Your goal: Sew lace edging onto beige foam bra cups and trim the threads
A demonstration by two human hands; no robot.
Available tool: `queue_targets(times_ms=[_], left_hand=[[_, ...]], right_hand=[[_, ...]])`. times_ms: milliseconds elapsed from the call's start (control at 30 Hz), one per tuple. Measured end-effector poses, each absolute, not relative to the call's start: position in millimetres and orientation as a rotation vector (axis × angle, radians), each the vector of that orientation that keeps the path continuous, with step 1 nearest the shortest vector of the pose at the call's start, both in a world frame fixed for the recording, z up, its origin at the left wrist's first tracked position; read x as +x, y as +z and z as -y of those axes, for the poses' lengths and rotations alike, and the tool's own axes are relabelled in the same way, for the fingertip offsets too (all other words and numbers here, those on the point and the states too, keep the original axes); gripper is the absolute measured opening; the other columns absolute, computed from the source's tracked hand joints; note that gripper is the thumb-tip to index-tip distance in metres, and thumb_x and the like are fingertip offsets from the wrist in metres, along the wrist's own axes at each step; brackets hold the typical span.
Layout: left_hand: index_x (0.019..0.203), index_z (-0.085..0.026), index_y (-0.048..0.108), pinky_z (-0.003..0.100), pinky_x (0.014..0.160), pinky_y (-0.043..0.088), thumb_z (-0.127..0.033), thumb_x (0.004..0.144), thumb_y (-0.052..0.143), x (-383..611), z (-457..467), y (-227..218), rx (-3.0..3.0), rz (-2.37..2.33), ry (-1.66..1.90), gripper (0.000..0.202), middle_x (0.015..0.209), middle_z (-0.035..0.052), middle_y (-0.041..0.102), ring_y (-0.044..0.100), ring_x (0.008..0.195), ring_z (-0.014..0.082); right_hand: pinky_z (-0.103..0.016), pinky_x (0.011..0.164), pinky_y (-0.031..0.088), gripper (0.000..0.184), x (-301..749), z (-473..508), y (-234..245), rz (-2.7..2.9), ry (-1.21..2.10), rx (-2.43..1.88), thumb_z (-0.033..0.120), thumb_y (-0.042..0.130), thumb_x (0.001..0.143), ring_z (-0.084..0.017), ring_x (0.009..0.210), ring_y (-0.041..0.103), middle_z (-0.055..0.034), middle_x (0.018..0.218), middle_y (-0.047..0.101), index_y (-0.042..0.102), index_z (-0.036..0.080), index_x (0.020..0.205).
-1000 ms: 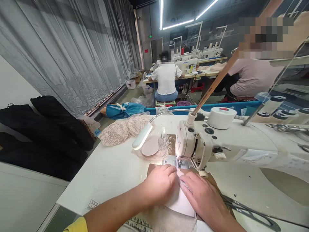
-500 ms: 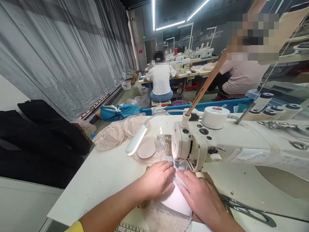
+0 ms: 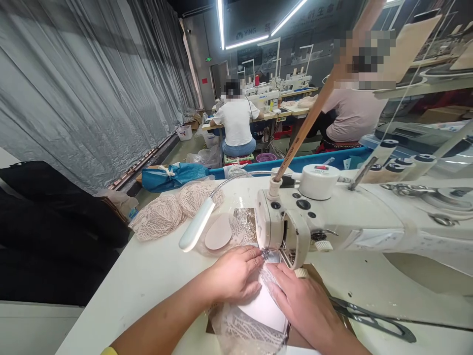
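Observation:
My left hand [image 3: 236, 273] lies flat, fingers stretched, pressing a white foam cup covered with lace [image 3: 258, 308] onto the table of a white sewing machine [image 3: 332, 217]. My right hand [image 3: 299, 298] lies flat on the same piece from the right, its fingertips close to the needle and presser foot [image 3: 275, 252]. Lace trim [image 3: 244, 333] spills toward me below the hands.
A gooseneck lamp [image 3: 194, 229] hangs over a sewn cup [image 3: 219, 236] behind the needle. A pile of lace cups [image 3: 173, 209] lies at the table's far left. Scissors [image 3: 369, 323] rest at right. Two people sit at machines farther back. Black fabric [image 3: 44, 222] is stacked at left.
Both hands have slid the cup forward toward the needle. The view has shifted, so everything sits lower and further left.

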State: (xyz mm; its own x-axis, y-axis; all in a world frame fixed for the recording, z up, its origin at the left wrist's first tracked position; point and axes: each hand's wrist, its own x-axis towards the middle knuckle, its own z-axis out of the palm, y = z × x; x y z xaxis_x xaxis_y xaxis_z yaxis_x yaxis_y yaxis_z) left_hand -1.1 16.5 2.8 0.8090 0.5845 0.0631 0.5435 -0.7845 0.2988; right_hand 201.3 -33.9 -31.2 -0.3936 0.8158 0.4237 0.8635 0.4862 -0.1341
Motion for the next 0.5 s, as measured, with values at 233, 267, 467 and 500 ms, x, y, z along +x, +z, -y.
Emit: queue_targets(times_ms=[233,267,467,500], left_hand=[[0.118,-0.011,0.06,0.049,0.104,0.035,-0.018,0.082,0.054,-4.2,-12.9,17.3,2.899,-0.84,0.183,0.037,0.13,0.0153,0.058,0.053,0.117,0.0291],[0.115,-0.011,0.06,0.049,0.104,0.034,-0.017,0.082,0.053,-3.1,-9.0,17.8,2.91,-0.838,0.221,0.034,0.127,0.0154,0.059,0.053,0.117,0.0286],[0.11,-0.013,0.059,0.044,0.099,0.036,-0.039,0.09,0.051,2.6,7.2,4.3,2.834,-0.829,0.344,0.034,0.101,0.0112,0.062,0.054,0.097,0.0244],[0.109,-0.013,0.059,0.044,0.097,0.037,-0.04,0.09,0.051,2.5,7.3,1.1,2.831,-0.837,0.35,0.034,0.098,0.0107,0.061,0.054,0.094,0.0239]], right_hand=[[-0.033,0.062,0.052,0.036,209.5,32.3,-29.2,2.268,-0.12,-1.344,0.013,0.038,0.089,-0.021,0.067,0.067,-0.0079,0.08,0.074,0.072,0.019,0.099],[-0.033,0.063,0.052,0.037,210.3,32.5,-28.6,2.263,-0.12,-1.34,0.013,0.037,0.09,-0.021,0.068,0.067,-0.0077,0.077,0.073,0.072,0.02,0.097],[-0.031,0.064,0.052,0.038,211.7,33.2,-24.2,2.215,-0.09,-1.326,0.017,0.034,0.093,-0.021,0.071,0.068,-0.0074,0.077,0.073,0.072,0.021,0.09],[-0.032,0.064,0.053,0.038,212.2,33.2,-24.2,2.195,-0.068,-1.326,0.018,0.034,0.094,-0.021,0.072,0.068,-0.0076,0.077,0.073,0.072,0.021,0.09]])
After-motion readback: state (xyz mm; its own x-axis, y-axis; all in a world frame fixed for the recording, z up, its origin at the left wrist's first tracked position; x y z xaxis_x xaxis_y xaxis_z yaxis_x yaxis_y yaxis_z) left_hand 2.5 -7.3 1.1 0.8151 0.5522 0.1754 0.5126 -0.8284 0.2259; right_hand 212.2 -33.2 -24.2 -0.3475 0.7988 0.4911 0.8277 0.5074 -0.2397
